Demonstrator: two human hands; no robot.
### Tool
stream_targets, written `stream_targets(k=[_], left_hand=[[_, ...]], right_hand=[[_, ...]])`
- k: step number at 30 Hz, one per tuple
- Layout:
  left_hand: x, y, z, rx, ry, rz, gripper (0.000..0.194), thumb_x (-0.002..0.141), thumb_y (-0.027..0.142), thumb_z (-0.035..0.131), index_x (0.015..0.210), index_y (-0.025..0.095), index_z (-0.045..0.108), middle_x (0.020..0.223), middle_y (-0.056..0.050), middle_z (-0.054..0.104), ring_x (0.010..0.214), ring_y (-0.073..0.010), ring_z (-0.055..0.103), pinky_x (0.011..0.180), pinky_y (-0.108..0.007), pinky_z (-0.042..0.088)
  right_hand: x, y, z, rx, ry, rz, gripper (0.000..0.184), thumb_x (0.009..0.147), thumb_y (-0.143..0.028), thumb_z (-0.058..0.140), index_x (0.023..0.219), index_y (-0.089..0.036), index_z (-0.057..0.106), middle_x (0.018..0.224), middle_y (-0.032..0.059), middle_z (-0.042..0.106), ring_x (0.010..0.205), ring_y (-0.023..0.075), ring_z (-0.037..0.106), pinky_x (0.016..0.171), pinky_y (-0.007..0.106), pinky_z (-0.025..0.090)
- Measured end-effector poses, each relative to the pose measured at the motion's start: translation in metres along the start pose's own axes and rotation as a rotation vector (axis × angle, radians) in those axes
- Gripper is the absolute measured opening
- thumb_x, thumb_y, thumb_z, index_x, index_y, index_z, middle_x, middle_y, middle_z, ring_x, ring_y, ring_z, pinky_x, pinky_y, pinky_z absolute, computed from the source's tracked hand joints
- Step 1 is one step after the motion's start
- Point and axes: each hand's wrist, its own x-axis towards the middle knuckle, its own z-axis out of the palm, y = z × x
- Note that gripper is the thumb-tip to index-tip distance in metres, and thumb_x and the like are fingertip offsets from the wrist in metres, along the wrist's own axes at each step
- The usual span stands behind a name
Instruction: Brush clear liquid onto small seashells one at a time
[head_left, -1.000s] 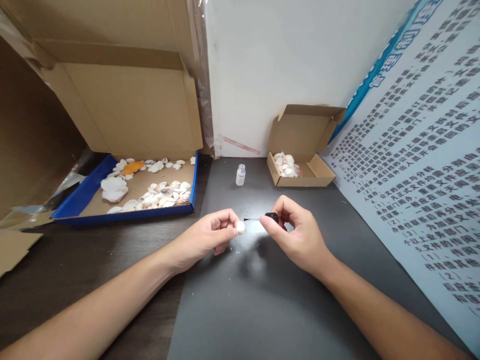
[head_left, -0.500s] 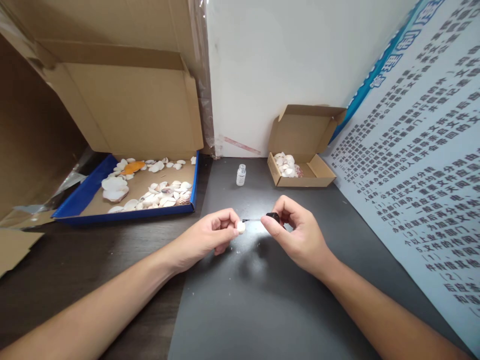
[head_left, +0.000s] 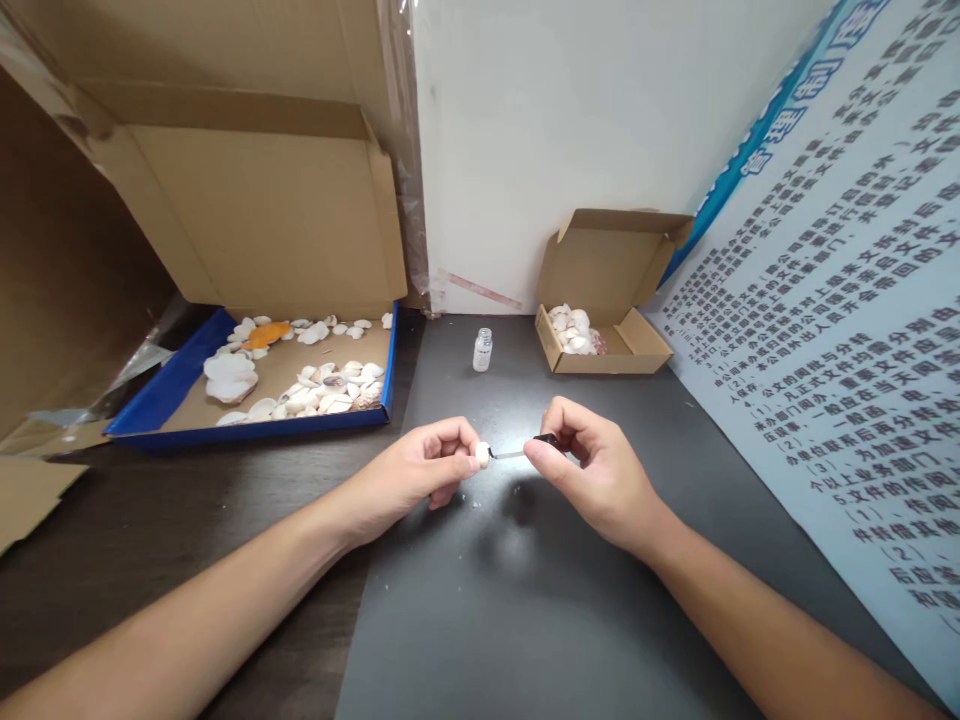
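Observation:
Between thumb and fingers, my left hand pinches a small whitish seashell above the dark table mat. My right hand grips a brush by its black cap. A thin pale stem runs left from the cap, and its dark tip is at the shell's right edge, seemingly touching it. Behind the hands an uncapped small glass bottle with a white label stands upright on the mat.
At the left sits an open blue-edged cardboard box holding many white shells and an orange one. A smaller open carton with white shells stands at the back right. A printed poster borders the right side.
The brush tip has dropped from the shell's top to its right side, and the brush now tilts differently. My right hand has shifted slightly; my left hand stays put.

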Motion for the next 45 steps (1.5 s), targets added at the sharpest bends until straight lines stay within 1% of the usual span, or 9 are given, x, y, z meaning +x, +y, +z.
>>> stream_targets(k=[9,15,19,25,31,37,40,43,45], left_hand=[[0.0003,-0.0021,-0.0011,-0.097,0.02,-0.011,0.019,0.082,0.03,0.067,0.081,0.017,0.054,0.061,0.007,0.039,0.051,-0.0024,0.037,0.048,-0.015,0.031],[0.0002,-0.0008,0.0002,-0.155,0.029,-0.016,0.019,0.08,0.027,0.068,0.078,0.017,0.052,0.057,0.007,0.039,0.048,-0.0029,0.036,0.047,-0.016,0.031],[-0.0001,0.0007,0.0008,-0.182,0.035,-0.021,0.019,0.079,0.026,0.068,0.077,0.017,0.051,0.055,0.007,0.038,0.047,-0.003,0.035,0.046,-0.016,0.03],[0.0002,0.0018,0.0013,-0.194,0.045,-0.012,0.019,0.077,0.025,0.069,0.076,0.016,0.053,0.055,0.007,0.039,0.047,-0.002,0.034,0.046,-0.015,0.029],[0.0,0.0009,0.0007,-0.212,0.059,-0.022,0.019,0.076,0.024,0.069,0.075,0.017,0.051,0.054,0.007,0.038,0.047,-0.0026,0.033,0.047,-0.015,0.028],[-0.0003,0.0024,0.0012,-0.215,0.071,-0.006,0.021,0.075,0.025,0.071,0.074,0.016,0.052,0.052,0.008,0.036,0.046,-0.0019,0.032,0.047,-0.016,0.026],[-0.0003,0.0027,0.0014,-0.211,0.073,0.002,0.021,0.075,0.026,0.071,0.074,0.016,0.052,0.054,0.008,0.039,0.047,-0.0017,0.034,0.047,-0.016,0.027],[-0.0001,0.0023,0.0013,-0.195,0.08,0.007,0.023,0.076,0.028,0.071,0.074,0.015,0.052,0.055,0.008,0.04,0.047,-0.0015,0.034,0.047,-0.016,0.026],[0.0001,0.002,0.0013,-0.181,0.079,0.013,0.025,0.077,0.031,0.072,0.074,0.015,0.052,0.055,0.008,0.039,0.046,-0.0015,0.034,0.047,-0.016,0.026]], right_hand=[[0.0002,0.0015,-0.0001,0.032,0.006,-0.032,0.033,0.086,-0.031,0.064,0.066,-0.022,0.038,0.059,-0.0062,0.037,0.055,0.0117,0.034,0.052,0.025,0.029],[-0.0019,0.0044,-0.0003,0.016,0.021,-0.071,0.033,0.085,-0.029,0.064,0.066,-0.022,0.038,0.059,-0.0064,0.038,0.055,0.0118,0.035,0.053,0.026,0.029],[-0.0026,0.0055,0.0018,0.036,0.002,-0.066,0.031,0.085,-0.031,0.066,0.068,-0.022,0.041,0.06,-0.0065,0.04,0.055,0.0119,0.037,0.053,0.026,0.031],[-0.0017,0.0037,0.0022,-0.094,0.06,-0.104,0.031,0.081,-0.026,0.068,0.068,-0.022,0.04,0.057,-0.0084,0.037,0.05,0.0102,0.033,0.05,0.025,0.029],[-0.0033,0.0036,0.0009,0.034,0.011,-0.133,0.026,0.086,-0.029,0.065,0.073,-0.022,0.044,0.062,-0.0065,0.043,0.055,0.0111,0.041,0.053,0.024,0.034],[-0.0027,0.0021,0.0026,-0.129,0.079,-0.141,0.031,0.083,-0.027,0.068,0.07,-0.022,0.04,0.059,-0.008,0.038,0.051,0.0099,0.035,0.05,0.025,0.03],[-0.0023,0.0026,0.0012,-0.088,0.096,-0.148,0.03,0.085,-0.027,0.065,0.071,-0.022,0.04,0.061,-0.0073,0.039,0.053,0.0105,0.037,0.052,0.025,0.032],[-0.0027,0.0027,0.0008,-0.023,0.075,-0.155,0.027,0.087,-0.028,0.063,0.073,-0.022,0.041,0.064,-0.0061,0.04,0.056,0.0113,0.039,0.054,0.025,0.034],[-0.0032,0.0019,0.0016,-0.035,0.064,-0.147,0.027,0.087,-0.028,0.064,0.073,-0.022,0.041,0.064,-0.0061,0.04,0.055,0.0112,0.039,0.052,0.025,0.033]])
